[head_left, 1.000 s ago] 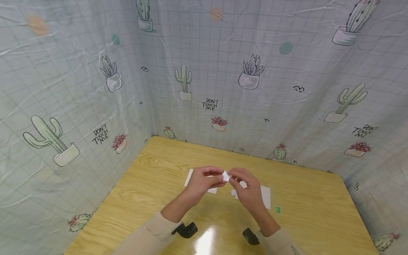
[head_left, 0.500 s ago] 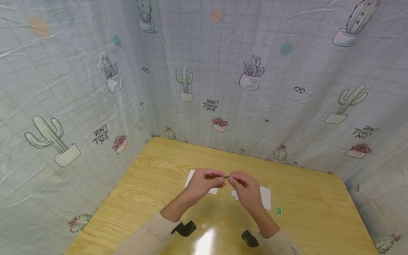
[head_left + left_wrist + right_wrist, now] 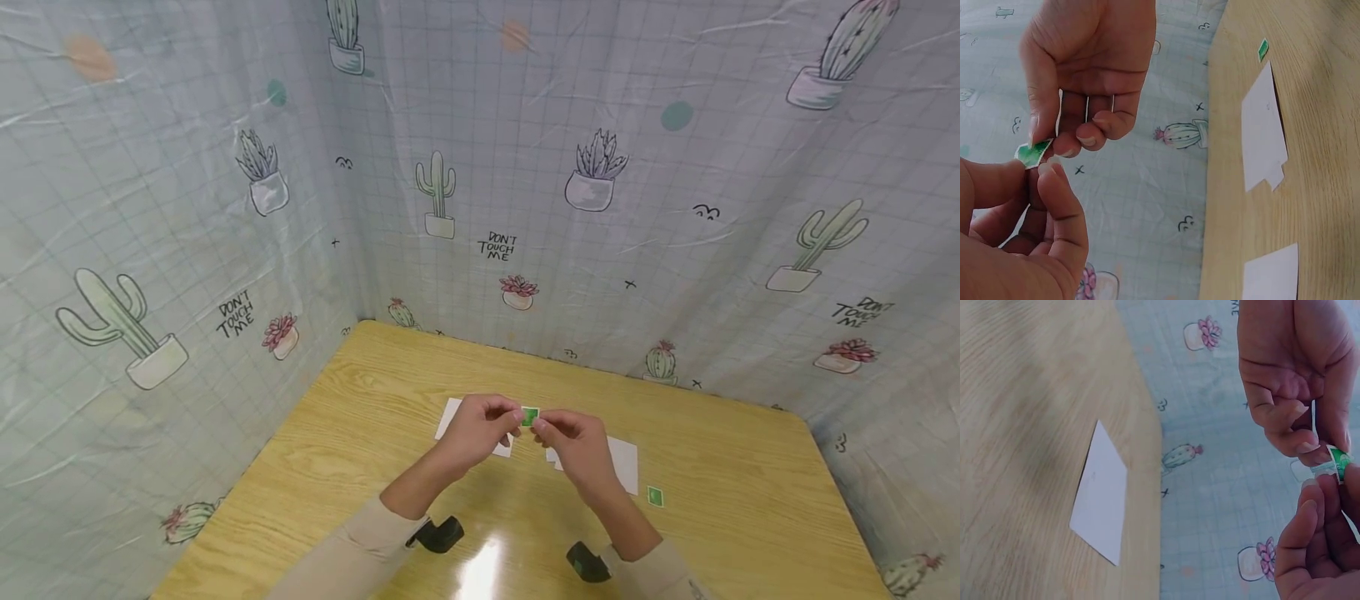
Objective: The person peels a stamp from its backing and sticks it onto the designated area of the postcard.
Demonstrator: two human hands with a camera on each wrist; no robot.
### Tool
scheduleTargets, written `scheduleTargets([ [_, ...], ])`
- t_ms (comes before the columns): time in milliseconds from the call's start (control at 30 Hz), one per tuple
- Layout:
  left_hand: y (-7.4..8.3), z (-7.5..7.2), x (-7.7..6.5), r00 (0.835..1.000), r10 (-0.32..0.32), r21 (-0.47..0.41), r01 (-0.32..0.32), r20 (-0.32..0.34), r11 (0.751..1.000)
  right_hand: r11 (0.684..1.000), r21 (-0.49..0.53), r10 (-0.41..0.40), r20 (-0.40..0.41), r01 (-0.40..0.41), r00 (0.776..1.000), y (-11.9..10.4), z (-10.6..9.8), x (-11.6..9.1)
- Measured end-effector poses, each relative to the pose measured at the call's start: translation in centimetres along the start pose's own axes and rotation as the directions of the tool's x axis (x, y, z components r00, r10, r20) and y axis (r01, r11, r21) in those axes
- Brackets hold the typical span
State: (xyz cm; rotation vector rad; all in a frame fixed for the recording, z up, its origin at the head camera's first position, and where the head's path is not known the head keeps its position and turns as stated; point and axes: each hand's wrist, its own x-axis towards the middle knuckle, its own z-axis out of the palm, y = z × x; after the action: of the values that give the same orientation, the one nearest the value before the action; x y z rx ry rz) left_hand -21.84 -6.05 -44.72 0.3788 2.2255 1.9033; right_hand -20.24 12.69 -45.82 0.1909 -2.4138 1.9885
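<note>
Between the thumb and fingers of both hands, a small green stamp [image 3: 530, 415] with a white border is held up over the table, its green face showing. My left hand [image 3: 472, 432] pinches its left edge, and my right hand [image 3: 583, 450] pinches the right edge. In the left wrist view the thumbs lie on the green face of the stamp [image 3: 1034, 154], with fingers behind. Below my left hand lies a white paper rectangle [image 3: 451, 417], partly hidden by it. Another white rectangle [image 3: 624, 467] lies under my right hand, a small white piece [image 3: 1277, 176] jutting from its corner.
A second green stamp [image 3: 656, 497] lies on the wooden table [image 3: 735, 467], right of the right-hand paper. Black wrist straps or mounts [image 3: 441, 536] sit by both cuffs. A cactus-print curtain [image 3: 525, 167] encloses the table's back and sides.
The stamp has been turned over in my fingers: its white back showed first, then its edge, now its green face. Both hands stay in nearly the same place.
</note>
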Motion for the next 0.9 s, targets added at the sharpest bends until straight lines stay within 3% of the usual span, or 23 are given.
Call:
scheduleTargets([
  [267, 0.3, -0.3, 0.5, 1.000, 0.001, 0.006, -0.001, -0.007, 1.000, 0.995, -0.074, -0.073, -0.008, 0.072, 0.997, -0.7, 0.1, 0.8],
  [533, 0.3, -0.7, 0.9, 0.999, -0.003, 0.021, 0.004, -0.045, 1.000, 0.989, -0.137, -0.054, -0.043, 0.047, 0.998, -0.9, 0.2, 1.9],
  [700, -0.3, -1.2, 1.1, 0.996, 0.014, 0.152, 0.000, -0.094, 0.988, 0.992, -0.129, 0.004, -0.065, -0.013, 0.998, -0.5, 0.3, 2.5],
  [900, -2.3, -3.0, 1.6, 0.985, 0.081, 0.340, -0.025, -0.152, 0.940, 0.995, -0.081, 0.047, -0.068, -0.052, 0.997, 0.0, 0.6, 3.3],
])
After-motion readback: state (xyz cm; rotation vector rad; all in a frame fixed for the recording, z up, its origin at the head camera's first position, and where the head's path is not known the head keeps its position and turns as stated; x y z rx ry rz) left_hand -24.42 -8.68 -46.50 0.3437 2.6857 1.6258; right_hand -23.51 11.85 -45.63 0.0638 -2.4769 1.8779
